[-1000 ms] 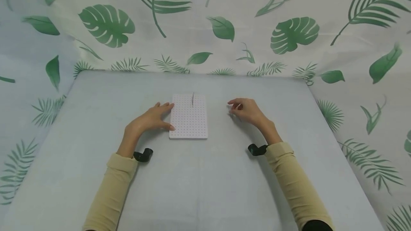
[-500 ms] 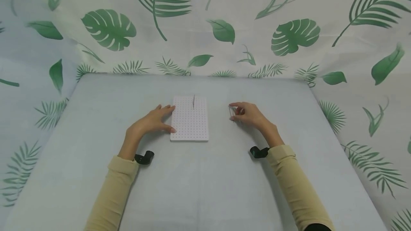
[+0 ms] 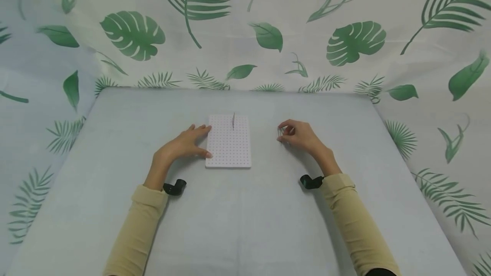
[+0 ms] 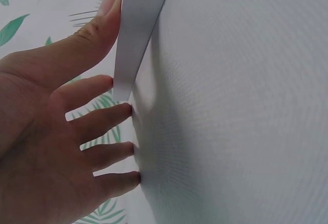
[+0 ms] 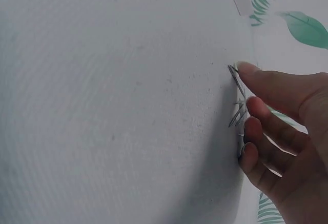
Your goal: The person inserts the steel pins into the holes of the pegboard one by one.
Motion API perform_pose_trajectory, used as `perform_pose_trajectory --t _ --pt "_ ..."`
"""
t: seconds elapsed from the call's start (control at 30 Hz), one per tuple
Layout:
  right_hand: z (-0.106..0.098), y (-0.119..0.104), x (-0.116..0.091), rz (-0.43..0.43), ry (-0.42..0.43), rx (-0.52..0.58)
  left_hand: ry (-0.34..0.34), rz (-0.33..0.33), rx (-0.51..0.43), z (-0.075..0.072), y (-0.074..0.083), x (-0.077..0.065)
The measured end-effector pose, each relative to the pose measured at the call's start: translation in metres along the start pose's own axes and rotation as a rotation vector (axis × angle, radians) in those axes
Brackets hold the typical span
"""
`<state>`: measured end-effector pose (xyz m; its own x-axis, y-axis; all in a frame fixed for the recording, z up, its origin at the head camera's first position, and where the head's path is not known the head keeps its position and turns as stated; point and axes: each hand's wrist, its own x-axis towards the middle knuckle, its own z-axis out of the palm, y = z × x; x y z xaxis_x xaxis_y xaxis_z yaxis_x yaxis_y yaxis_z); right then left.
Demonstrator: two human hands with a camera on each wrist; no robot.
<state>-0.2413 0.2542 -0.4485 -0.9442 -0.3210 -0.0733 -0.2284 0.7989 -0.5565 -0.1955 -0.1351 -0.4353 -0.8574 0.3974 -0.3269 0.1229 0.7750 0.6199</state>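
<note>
A white pegboard [image 3: 228, 148] with rows of small holes lies flat on the table. Thin dark pins [image 3: 233, 122] stand upright near its far edge. My left hand [image 3: 183, 144] spreads along the board's left side, thumb and index fingertip against that edge; in the left wrist view the other fingers are straight, their tips down at the table. Right of the board, my right hand [image 3: 299, 134] holds several thin metal pins [image 5: 237, 83] at its thumb and fingertips, close over the table. They point in different directions, and the fingers hide part of them.
A pale cloth-covered table [image 3: 238, 216] spreads around the board. Behind it hangs a white curtain [image 3: 230, 33] with green leaf prints. Black wrist cameras [image 3: 174, 187] sit on both wrists, low over the table.
The right hand's fingers have shifted, and the pins, mostly hidden a second ago, now show upright at its fingertips. The left hand stays at the board. The head view has moved slightly.
</note>
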Motion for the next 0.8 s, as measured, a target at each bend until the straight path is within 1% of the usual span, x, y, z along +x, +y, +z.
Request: perform_pose_trajectory --t 0.2,0.33,0.43,0.6,0.8 --pt "0.0012 -0.0011 -0.0017 -0.010 0.101 0.018 -0.006 -0.011 -0.007 -0.0001 0.0009 0.0001" --pt "0.0027 -0.0017 -0.0027 -0.012 0.146 0.042 -0.008 -0.018 -0.001 -0.0007 0.0015 -0.0009" --pt "0.0030 -0.0020 -0.0034 -0.012 0.161 0.065 -0.011 -0.019 0.001 -0.0002 0.0019 -0.0008" --pt "0.0029 -0.0049 -0.0033 -0.024 0.163 0.103 -0.013 -0.005 -0.012 -0.0003 0.0017 -0.0012" --pt "0.0044 -0.0085 -0.0015 -0.039 0.158 0.119 -0.013 -0.001 -0.021 -0.0011 0.0016 -0.0017"
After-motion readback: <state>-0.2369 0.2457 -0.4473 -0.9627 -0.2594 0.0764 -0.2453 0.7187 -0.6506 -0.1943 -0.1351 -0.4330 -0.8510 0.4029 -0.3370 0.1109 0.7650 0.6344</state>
